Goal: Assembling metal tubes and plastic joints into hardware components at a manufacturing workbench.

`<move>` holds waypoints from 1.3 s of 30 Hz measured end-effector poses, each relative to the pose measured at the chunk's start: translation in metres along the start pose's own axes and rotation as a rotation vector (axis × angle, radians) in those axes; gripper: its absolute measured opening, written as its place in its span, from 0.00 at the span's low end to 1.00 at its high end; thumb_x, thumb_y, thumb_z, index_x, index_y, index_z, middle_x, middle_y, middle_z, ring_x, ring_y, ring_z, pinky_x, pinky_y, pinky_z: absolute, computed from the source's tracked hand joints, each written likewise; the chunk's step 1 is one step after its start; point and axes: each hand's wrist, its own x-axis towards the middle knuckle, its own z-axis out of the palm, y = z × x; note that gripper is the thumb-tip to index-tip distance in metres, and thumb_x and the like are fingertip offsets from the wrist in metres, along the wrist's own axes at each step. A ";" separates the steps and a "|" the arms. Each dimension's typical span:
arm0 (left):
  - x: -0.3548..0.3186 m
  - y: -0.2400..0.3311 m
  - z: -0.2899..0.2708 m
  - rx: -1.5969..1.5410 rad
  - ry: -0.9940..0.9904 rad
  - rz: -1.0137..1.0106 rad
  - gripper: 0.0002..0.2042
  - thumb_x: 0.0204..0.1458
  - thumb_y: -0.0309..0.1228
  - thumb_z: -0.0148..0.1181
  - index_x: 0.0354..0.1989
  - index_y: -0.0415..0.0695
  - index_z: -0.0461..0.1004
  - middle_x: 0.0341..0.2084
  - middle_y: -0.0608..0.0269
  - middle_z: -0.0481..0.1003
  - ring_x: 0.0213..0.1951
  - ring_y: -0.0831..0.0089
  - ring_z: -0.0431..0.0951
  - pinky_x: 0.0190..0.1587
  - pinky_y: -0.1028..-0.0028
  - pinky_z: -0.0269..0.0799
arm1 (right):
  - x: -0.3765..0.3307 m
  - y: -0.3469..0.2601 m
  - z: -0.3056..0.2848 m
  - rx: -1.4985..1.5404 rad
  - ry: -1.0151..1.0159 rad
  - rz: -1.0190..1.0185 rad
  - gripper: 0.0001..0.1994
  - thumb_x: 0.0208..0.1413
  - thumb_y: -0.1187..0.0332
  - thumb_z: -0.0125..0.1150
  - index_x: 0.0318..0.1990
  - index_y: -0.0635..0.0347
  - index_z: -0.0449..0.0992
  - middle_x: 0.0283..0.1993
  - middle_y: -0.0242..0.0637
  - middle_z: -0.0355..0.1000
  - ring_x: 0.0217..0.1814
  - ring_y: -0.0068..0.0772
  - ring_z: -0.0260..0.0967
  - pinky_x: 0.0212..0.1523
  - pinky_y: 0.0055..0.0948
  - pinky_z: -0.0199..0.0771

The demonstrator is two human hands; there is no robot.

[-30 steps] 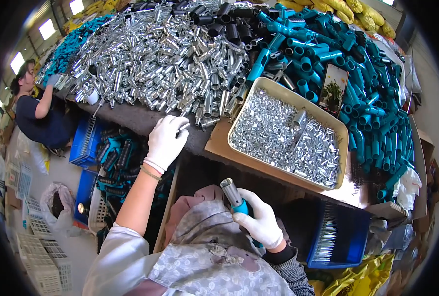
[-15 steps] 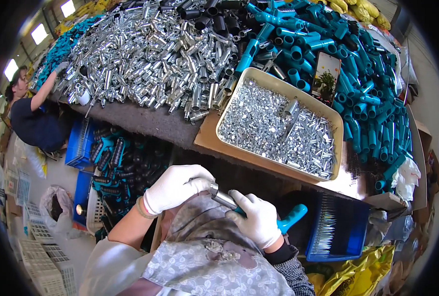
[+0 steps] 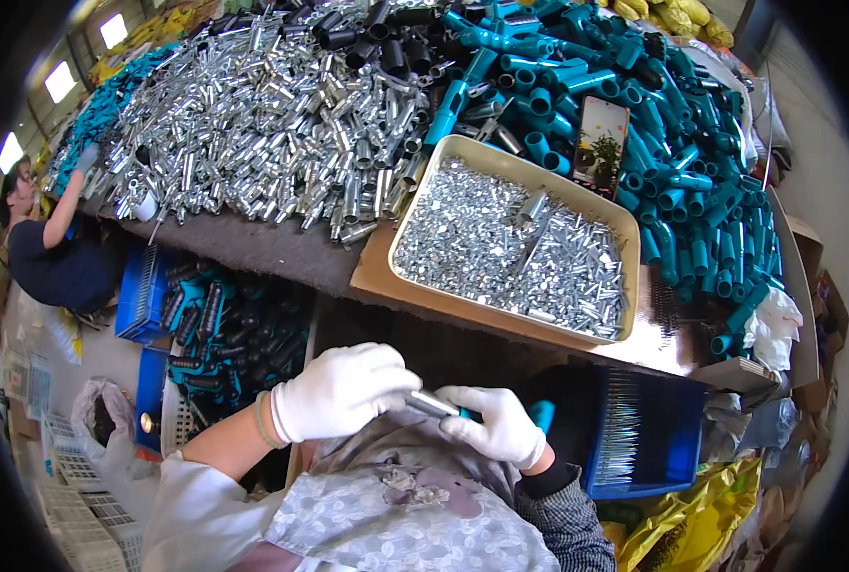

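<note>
My left hand [image 3: 343, 391], in a white glove, is closed with its fingertips at the left end of a silver metal tube [image 3: 431, 402]. The tube lies nearly level over my lap and joins a teal handle [image 3: 542, 415]. Around that handle my right hand [image 3: 497, 426], also gloved in white, is closed. Only the handle's rounded end and a small strip by the fingers show; the rest is covered. Whatever the left fingertips pinch at the tube's end is hidden.
Ahead, a cream tray [image 3: 515, 320] of small metal parts sits on cardboard. Behind it are heaps of silver tubes [image 3: 281, 124] and teal handles [image 3: 677, 181], with a phone [image 3: 601, 143] among them. Blue bins [image 3: 648, 488] stand below. Another person [image 3: 57, 257] works at far left.
The tube and handle have tilted closer to level, and less of the teal end shows past my right hand. My left hand has turned over the tube's end. The whole view has shifted slightly.
</note>
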 end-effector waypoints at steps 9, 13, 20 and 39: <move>0.001 0.000 0.006 -0.120 0.059 -0.126 0.08 0.52 0.30 0.66 0.39 0.43 0.79 0.28 0.56 0.77 0.32 0.57 0.80 0.35 0.66 0.76 | -0.004 -0.011 0.006 -0.093 0.103 -0.002 0.20 0.53 0.61 0.69 0.50 0.62 0.79 0.36 0.45 0.78 0.38 0.48 0.79 0.42 0.37 0.78; -0.002 -0.010 0.024 -0.543 0.142 -0.755 0.08 0.62 0.27 0.55 0.40 0.36 0.77 0.29 0.65 0.79 0.32 0.81 0.75 0.37 0.76 0.72 | 0.012 -0.027 0.022 -0.797 0.328 -0.029 0.17 0.49 0.60 0.69 0.46 0.53 0.79 0.27 0.38 0.70 0.30 0.43 0.74 0.29 0.40 0.73; -0.011 -0.001 0.009 0.042 0.048 0.124 0.14 0.42 0.19 0.62 0.39 0.44 0.77 0.41 0.60 0.76 0.45 0.56 0.76 0.47 0.63 0.74 | 0.001 -0.010 -0.002 0.130 -0.033 0.147 0.22 0.53 0.58 0.68 0.52 0.60 0.79 0.39 0.50 0.78 0.40 0.52 0.78 0.42 0.36 0.78; -0.013 0.002 0.014 -0.112 0.142 -0.049 0.10 0.48 0.22 0.63 0.40 0.43 0.81 0.40 0.60 0.78 0.43 0.59 0.78 0.45 0.67 0.76 | -0.003 -0.016 0.005 -0.414 0.111 0.015 0.21 0.53 0.54 0.67 0.51 0.55 0.79 0.34 0.44 0.77 0.33 0.50 0.77 0.34 0.40 0.78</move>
